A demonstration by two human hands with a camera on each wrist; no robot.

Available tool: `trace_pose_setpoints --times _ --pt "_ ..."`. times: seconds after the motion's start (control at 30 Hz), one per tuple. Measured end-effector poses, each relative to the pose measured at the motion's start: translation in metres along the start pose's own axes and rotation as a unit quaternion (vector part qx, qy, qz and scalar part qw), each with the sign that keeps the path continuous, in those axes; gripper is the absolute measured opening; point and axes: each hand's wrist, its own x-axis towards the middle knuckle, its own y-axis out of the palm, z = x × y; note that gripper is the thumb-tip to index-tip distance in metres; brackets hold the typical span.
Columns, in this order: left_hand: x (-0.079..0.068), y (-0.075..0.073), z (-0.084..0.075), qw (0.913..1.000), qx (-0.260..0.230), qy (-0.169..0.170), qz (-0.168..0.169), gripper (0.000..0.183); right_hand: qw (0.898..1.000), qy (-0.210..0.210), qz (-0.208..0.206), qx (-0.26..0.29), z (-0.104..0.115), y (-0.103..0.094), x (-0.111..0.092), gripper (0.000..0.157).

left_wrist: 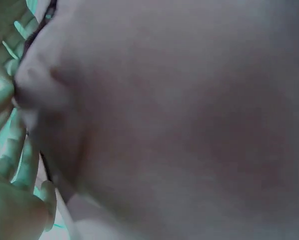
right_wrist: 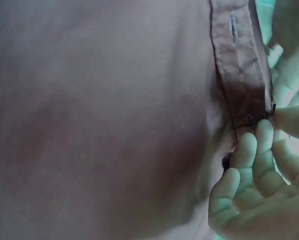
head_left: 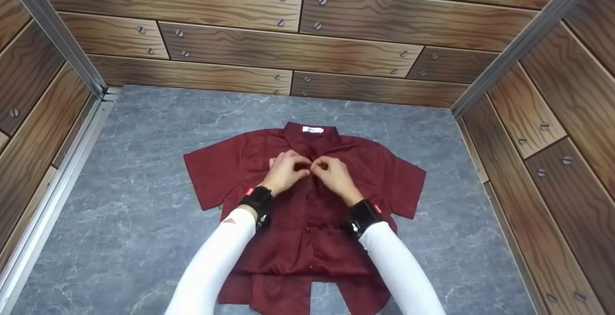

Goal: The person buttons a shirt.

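Note:
A dark red short-sleeved shirt (head_left: 283, 238) lies front up, its collar pointing away from me. Both hands meet at the button placket, a little below the collar. My left hand (head_left: 287, 171) pinches the placket edge between thumb and index finger. Opposite it, my right hand (head_left: 334, 175) pinches the same spot, and the fingertips of the two hands nearly touch. The right wrist view shows the placket (right_wrist: 239, 65) with a stitched buttonhole (right_wrist: 233, 27) above the right fingers (right_wrist: 244, 150). Whatever lies between the fingertips is hidden.
The shirt lies on a grey marble-patterned surface (head_left: 134, 199). Wood-patterned panels (head_left: 230, 36) stand behind and at both sides, with metal rails (head_left: 57, 31) at the corners. A white label (head_left: 313, 129) shows inside the collar. The lower hem spreads toward me in separate flaps (head_left: 281, 293).

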Motion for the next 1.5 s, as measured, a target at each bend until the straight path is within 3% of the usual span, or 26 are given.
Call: trace_pose_setpoints --times 0.23,0.43,0.73,0.87,1.03,1.2,1.33,1.5 --pt "-0.0003 0.0012 0.0063 0.9991 -0.031 -0.021 -0.019 0.02 0.997 0.021 0.033 0.066 -0.0012 -0.0039 0.0009 0.006" --pt "-0.001 0.0014 0.0063 0.9983 -0.04 -0.015 -0.039 0.015 0.992 0.049 0.048 0.108 -0.0006 -0.0043 0.0006 0.006" --pt "0.0 0.0036 0.0061 0.9982 -0.03 -0.02 -0.048 0.013 0.999 0.042 -0.006 0.001 0.0054 0.0 -0.0001 0.011" --pt "0.0001 0.0053 0.0077 0.9983 -0.03 -0.025 -0.044 0.014 0.996 0.053 -0.034 -0.066 0.005 0.0015 -0.0028 0.018" --pt "-0.0002 0.0057 0.0087 0.9984 -0.032 -0.03 -0.035 0.015 0.988 0.064 -0.035 -0.137 0.0045 0.0014 -0.003 0.031" --pt "-0.0011 0.0052 0.0085 0.9985 -0.032 -0.033 -0.03 0.014 0.984 0.078 -0.023 -0.161 0.006 0.0001 0.001 0.034" --pt "-0.0014 0.0047 0.0077 0.9985 -0.034 -0.036 -0.024 0.013 0.982 0.084 -0.011 -0.168 0.006 -0.0005 0.0031 0.024" --pt "-0.0012 0.0037 0.0072 0.9984 -0.037 -0.041 -0.013 0.013 0.989 0.075 -0.001 -0.126 0.0021 -0.0021 0.0022 0.01"
